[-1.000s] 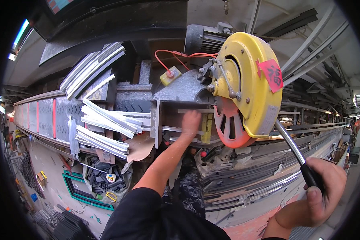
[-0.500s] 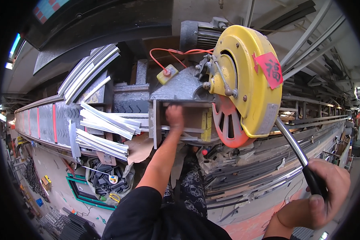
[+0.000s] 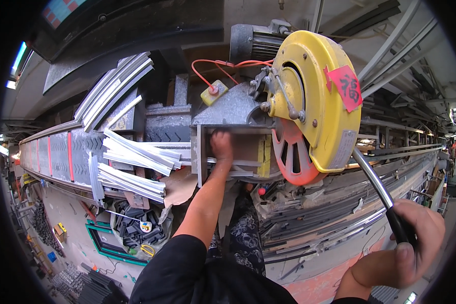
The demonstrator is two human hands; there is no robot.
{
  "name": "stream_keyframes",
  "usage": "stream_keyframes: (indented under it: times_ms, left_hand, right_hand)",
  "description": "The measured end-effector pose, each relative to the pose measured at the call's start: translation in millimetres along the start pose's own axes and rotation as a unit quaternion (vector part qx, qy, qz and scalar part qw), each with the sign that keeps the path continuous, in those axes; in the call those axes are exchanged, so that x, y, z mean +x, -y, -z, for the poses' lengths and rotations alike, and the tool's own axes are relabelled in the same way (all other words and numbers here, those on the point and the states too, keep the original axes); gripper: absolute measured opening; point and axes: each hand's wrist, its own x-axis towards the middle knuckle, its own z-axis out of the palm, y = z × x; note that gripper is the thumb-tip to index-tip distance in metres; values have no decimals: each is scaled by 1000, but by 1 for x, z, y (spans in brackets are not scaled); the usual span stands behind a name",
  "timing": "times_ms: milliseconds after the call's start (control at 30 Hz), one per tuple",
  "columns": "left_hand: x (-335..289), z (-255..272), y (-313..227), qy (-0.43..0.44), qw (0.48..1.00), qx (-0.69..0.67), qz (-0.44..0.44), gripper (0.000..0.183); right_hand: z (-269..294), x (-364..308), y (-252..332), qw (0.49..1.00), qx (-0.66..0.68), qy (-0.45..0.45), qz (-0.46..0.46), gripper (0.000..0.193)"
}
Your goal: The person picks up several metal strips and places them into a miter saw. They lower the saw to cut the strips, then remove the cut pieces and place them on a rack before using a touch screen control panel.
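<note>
My right hand is wrapped round the black grip of a steel lever. The lever joins a cutting saw with a yellow blade cover and a reddish slotted lower guard. To its left, my left hand reaches into the saw's grey metal bed, near the back wall of the frame. Its fingers are curled and their tips are hidden, so what they press or hold cannot be seen. A yellow strip stands between that hand and the guard.
Cut white metal profiles lie in piles on the bench at left, with longer ones behind. A yellow switch box with an orange cable sits behind the bed. Long dark profiles are stacked at right. A bag of dark offcuts is on the floor.
The whole view has shifted slightly. Both hands keep nearly the same places, the left in the saw bed and the right on the lever's grip.
</note>
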Motion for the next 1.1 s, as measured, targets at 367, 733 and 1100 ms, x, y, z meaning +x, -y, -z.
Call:
stream_keyframes:
  times_ms: [367, 733, 1100]
  left_hand:
    - [12, 12, -5, 18, 1000, 4, 4, 10]
    - [16, 27, -18, 37, 998, 40, 10, 9]
    - [13, 16, -16, 64, 995, 61, 44, 9]
  right_hand:
    - [-122, -98, -16, 987, 68, -87, -116, 48]
    - [-294, -162, -65, 903, 230, -6, -362, 31]
    - [-329, -169, -80, 902, 211, -15, -377, 30]
